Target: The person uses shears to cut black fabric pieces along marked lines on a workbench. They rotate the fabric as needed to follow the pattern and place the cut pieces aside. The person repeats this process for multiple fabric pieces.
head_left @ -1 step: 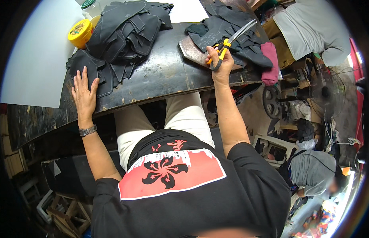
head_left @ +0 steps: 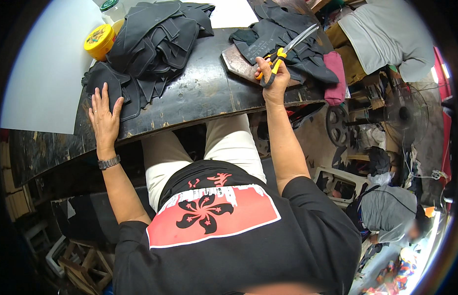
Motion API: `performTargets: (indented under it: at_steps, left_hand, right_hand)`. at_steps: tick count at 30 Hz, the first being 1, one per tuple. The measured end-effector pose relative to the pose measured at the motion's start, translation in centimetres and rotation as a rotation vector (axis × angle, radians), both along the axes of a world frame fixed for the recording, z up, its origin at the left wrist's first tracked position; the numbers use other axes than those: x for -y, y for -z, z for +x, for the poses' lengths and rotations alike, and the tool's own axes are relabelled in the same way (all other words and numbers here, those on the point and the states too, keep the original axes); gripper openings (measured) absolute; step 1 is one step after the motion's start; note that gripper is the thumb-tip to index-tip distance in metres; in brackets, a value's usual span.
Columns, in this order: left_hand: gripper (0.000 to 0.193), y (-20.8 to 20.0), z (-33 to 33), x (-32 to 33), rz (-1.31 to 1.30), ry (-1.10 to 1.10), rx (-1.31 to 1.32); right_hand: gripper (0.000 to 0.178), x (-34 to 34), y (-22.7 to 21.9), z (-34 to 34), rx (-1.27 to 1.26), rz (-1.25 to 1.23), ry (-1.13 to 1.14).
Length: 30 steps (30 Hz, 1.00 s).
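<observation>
My left hand (head_left: 106, 114) lies flat with its fingers stretched out, at the near edge of a big pile of dark grey cut pieces (head_left: 155, 39) on the left of the table. Its fingertips rest on or beside the lowest pieces. In my right hand (head_left: 276, 87) is a pair of scissors (head_left: 275, 68) with yellow and black handles, the blades pointing up and to the right. Behind the scissors lies a second pile of dark grey pieces (head_left: 307, 61), some with pale marks. A flat brownish slab (head_left: 239, 65) sits partly under that pile.
The dark, worn table (head_left: 204, 83) also bears a yellow tub (head_left: 99, 42), a green-lidded jar (head_left: 111, 10), a white sheet (head_left: 231, 14) and a maroon cloth roll (head_left: 335, 78). A pale panel (head_left: 47, 69) stands left. Two people and a fan (head_left: 405, 113) are at right.
</observation>
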<state>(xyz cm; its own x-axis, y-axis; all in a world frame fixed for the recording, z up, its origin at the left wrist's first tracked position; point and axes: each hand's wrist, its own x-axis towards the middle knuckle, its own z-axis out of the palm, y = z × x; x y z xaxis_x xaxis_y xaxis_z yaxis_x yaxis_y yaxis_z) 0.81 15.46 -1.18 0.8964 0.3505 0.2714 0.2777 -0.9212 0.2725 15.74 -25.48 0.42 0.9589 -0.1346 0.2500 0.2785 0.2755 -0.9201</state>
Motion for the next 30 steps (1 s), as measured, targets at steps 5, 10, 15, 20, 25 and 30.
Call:
performTargets:
  at_steps: [5, 10, 15, 20, 25, 30]
  left_hand:
    - [0.072, -0.3, -0.1, 0.2, 0.023, -0.001, 0.030]
    - [0.069, -0.4, 0.4, 0.4, 0.034, -0.002, 0.076]
    - [0.068, -0.4, 0.4, 0.3, 0.021, 0.015, 0.101]
    - [0.067, -0.5, 0.3, 0.4, 0.009, 0.011, 0.105]
    - [0.066, -0.5, 0.2, 0.3, 0.016, 0.023, 0.122]
    - [0.067, -0.3, 0.2, 0.2, -0.005, 0.005, 0.106]
  right_hand:
    - [0.020, 0.0, 0.4, 0.2, -0.001, -0.038, 0.004]
    - [0.024, -0.2, 0.1, 0.9, 0.013, -0.029, 0.007]
    - [0.022, -0.2, 0.3, 1.1, 0.028, -0.055, 0.011]
    - [0.018, -0.3, 0.7, 1.1, 0.024, -0.118, 0.027]
    - [0.018, -0.2, 0.0, 1.1, -0.020, -0.086, -0.019]
    - [0.025, 1.7, -1.7, 2.1, -0.153, -0.079, -0.144]
